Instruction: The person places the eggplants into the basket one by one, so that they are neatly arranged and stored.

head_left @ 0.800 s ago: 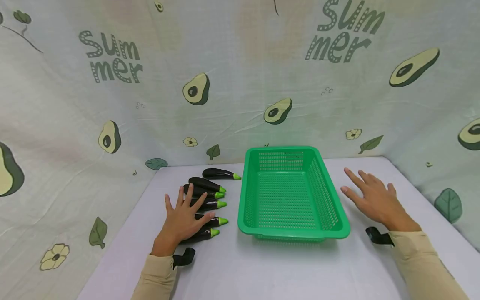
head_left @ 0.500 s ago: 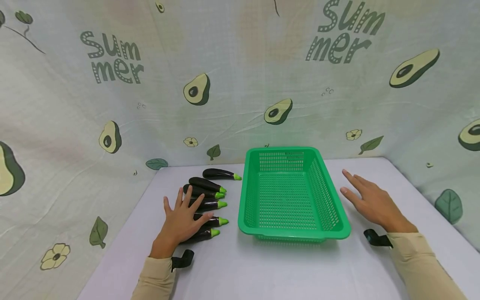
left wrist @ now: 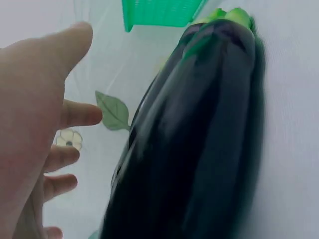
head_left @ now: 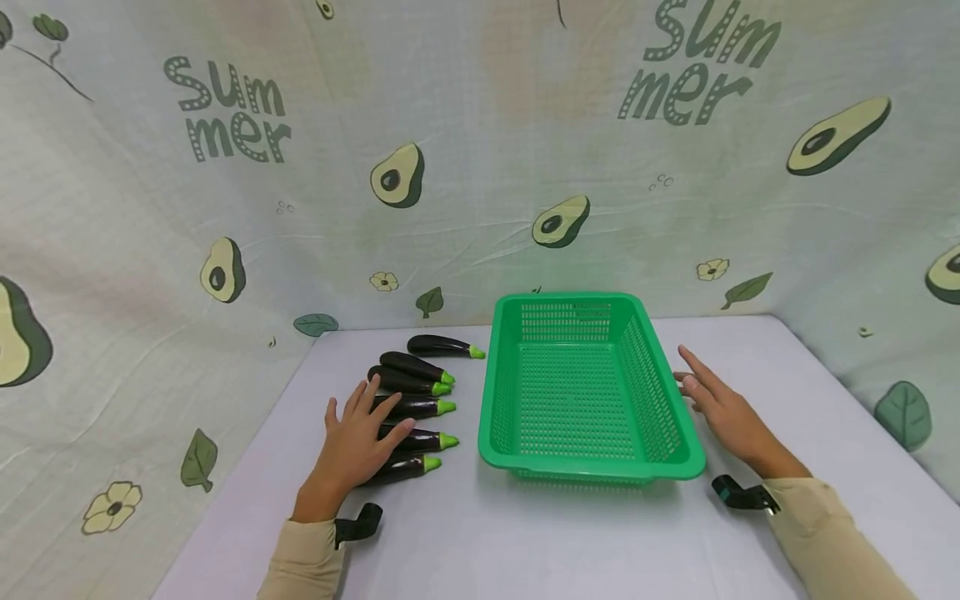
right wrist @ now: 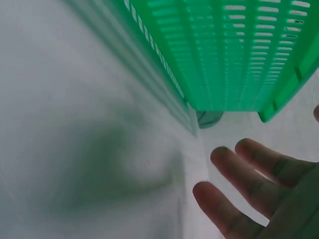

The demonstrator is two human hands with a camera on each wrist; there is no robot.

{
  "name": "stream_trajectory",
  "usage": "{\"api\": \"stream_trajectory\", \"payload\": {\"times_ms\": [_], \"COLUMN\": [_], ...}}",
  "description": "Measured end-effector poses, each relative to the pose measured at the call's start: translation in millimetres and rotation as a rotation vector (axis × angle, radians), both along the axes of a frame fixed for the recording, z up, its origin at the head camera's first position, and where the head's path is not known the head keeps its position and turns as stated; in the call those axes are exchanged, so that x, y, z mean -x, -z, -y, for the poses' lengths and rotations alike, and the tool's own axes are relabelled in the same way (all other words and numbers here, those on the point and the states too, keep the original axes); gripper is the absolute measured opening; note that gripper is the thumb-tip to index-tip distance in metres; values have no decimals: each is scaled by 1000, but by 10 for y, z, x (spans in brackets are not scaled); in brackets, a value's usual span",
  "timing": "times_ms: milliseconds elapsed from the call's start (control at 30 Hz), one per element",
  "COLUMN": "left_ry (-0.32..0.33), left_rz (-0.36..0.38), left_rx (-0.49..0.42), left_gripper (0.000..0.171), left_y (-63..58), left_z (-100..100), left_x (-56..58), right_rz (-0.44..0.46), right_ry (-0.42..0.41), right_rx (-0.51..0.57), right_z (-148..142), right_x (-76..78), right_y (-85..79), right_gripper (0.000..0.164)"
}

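Several dark eggplants (head_left: 438,347) with green stem ends lie in a column on the left of the table, stems toward the basket. My left hand (head_left: 348,446) is over the near ones with fingers spread, hiding parts of them. In the left wrist view a large eggplant (left wrist: 194,134) fills the middle, apart from the thumb and fingers. A green plastic basket (head_left: 592,469) with slotted walls stands in the middle, nothing in it. My right hand (head_left: 738,421) is at its right side, fingers extended, fingertips right by the rim. The right wrist view shows those fingers below the slotted wall (right wrist: 214,59).
A white cloth covers the table (head_left: 555,542). Behind and at the sides hangs a pale curtain (head_left: 465,100) printed with avocados, leaves and lettering. Each wrist carries a small black camera, such as the right camera (head_left: 744,493).
My right hand has moved left, from beside the basket to its rim, and turned more onto its edge. My left hand has shifted slightly left and toward me, its fingers less spread.
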State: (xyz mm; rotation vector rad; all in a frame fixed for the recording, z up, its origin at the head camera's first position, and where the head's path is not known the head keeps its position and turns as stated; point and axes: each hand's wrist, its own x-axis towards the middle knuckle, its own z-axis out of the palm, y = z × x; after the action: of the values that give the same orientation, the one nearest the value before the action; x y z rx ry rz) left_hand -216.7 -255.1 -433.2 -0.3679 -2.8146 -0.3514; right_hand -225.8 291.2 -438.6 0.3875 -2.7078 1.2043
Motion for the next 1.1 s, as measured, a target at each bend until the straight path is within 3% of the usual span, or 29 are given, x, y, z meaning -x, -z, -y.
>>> {"api": "stream_trajectory", "payload": {"times_ms": [267,567,767,933,1100], "left_ry": [50,142,106,43,23], "left_rz": [-61,-115,-60,66,180], "left_rx": [-107,-272,-410,-506,-567], "left_gripper": [52,39,40,43,44], "left_y": [59,52,28,7,33], "left_z": [132,235,427,596,710], "left_x": [-31,-34,-79,-126,-140], "right_rz": [35,23,8,-7,17], "right_ry": [-92,-154,-117,-103,-110], "right_rx": [189,300,245,245,261], "right_z": [41,35,57,68,91], "right_x": [-10,0,-1,-17,-23], "right_y": [98,161,186,173,173], "right_gripper": [56,55,57,57,57]}}
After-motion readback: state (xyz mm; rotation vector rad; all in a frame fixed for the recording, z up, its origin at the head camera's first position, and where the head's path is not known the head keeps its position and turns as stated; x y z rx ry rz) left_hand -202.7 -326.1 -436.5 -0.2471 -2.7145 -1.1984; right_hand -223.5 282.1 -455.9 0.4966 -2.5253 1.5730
